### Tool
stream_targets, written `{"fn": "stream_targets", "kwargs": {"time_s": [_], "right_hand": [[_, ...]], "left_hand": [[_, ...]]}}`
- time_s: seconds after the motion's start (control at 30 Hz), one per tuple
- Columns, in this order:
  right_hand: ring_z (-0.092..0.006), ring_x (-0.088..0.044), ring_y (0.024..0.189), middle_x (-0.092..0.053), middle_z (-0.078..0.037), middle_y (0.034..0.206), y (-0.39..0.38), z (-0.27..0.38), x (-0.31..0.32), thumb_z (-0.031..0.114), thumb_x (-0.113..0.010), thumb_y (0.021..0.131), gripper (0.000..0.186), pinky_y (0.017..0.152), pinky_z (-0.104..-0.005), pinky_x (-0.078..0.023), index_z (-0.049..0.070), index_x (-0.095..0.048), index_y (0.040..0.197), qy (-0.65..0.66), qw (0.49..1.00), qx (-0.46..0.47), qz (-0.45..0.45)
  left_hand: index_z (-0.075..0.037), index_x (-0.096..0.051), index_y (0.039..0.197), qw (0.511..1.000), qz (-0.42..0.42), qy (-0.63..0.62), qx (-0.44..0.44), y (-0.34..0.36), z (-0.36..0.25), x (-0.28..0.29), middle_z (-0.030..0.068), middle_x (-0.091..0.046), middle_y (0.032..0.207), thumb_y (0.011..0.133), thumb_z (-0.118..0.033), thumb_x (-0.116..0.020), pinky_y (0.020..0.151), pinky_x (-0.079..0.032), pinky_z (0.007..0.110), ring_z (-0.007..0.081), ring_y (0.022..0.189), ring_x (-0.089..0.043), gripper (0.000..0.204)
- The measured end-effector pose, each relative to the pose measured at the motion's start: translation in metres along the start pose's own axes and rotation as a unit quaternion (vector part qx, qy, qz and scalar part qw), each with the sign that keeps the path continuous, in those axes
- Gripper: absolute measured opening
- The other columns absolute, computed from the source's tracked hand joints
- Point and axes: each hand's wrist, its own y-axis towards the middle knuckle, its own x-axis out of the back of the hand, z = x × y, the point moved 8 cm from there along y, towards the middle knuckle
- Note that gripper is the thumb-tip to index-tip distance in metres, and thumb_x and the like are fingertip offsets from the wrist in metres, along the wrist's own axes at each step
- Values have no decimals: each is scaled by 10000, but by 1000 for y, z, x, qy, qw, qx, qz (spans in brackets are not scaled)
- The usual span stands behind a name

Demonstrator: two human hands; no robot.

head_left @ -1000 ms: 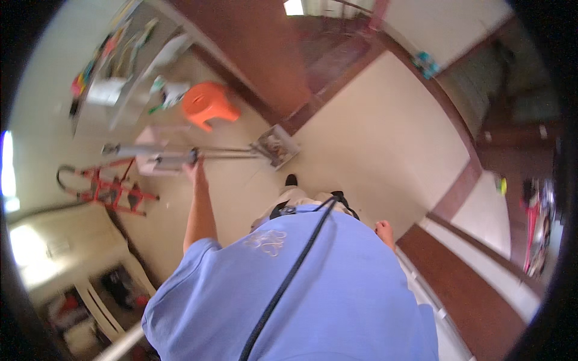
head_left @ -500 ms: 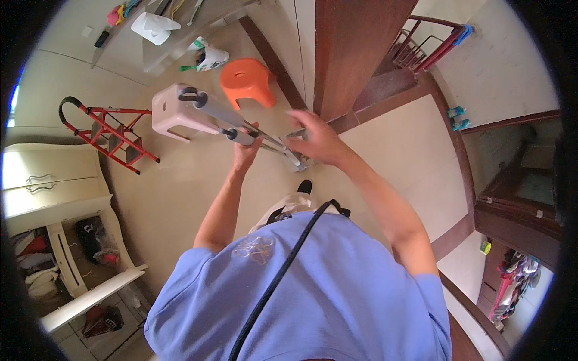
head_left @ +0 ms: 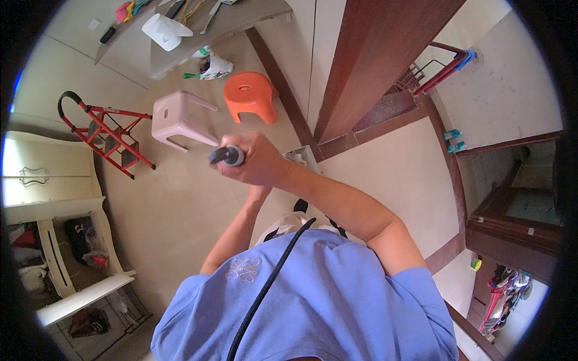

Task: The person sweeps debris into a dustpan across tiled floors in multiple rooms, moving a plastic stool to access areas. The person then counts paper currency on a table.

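Observation:
My right hand [head_left: 256, 159] is closed around the grey handle [head_left: 226, 155] of a long-handled tool, its black-topped end pointing up at me. My left hand [head_left: 257, 192] is just below, mostly hidden behind the right; its fingers and what they hold cannot be seen. Beyond my hands a grey, shallow box-like piece [head_left: 304, 157] is on the floor, partly hidden. My black shoe [head_left: 301, 206] shows below.
A pink stool [head_left: 174, 120], an orange stool [head_left: 247, 90] and a red step ladder [head_left: 108, 132] stand ahead-left, near a bag [head_left: 214, 66] below a cluttered shelf [head_left: 211, 30]. A cream cabinet [head_left: 54, 180] is left. A brown wooden door [head_left: 379, 60] is ahead, a dark doorway [head_left: 518, 198] right.
The two-handled tool has swung from lying slanted to pointing up at me. My right hand has risen from my side, reached across and closed on its handle, now covering my left hand.

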Motion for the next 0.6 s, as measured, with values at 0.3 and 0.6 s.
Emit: {"fn": "stream_targets", "kwargs": {"time_s": [0.3,0.6], "right_hand": [[-95,-345,457,-398,-5,479,-2,-3,-42,153,-579,647,211,438,-267,-316,36,-439,542,70,920,-115,367],[-223,-426,450,-486,-120,515,2,12,-48,176,-550,633,199,464,-337,-361,14,-477,543,-8,957,-53,285]], "left_hand": [[-26,-377,1147,987,85,113,71,-9,1,1,119,-408,1162,773,-221,-532,907,-296,317,188,1087,-374,449],[-42,-403,1146,986,85,141,-13,-11,15,7,121,-449,1127,794,-180,-527,907,-299,310,188,1068,-398,398]]}}
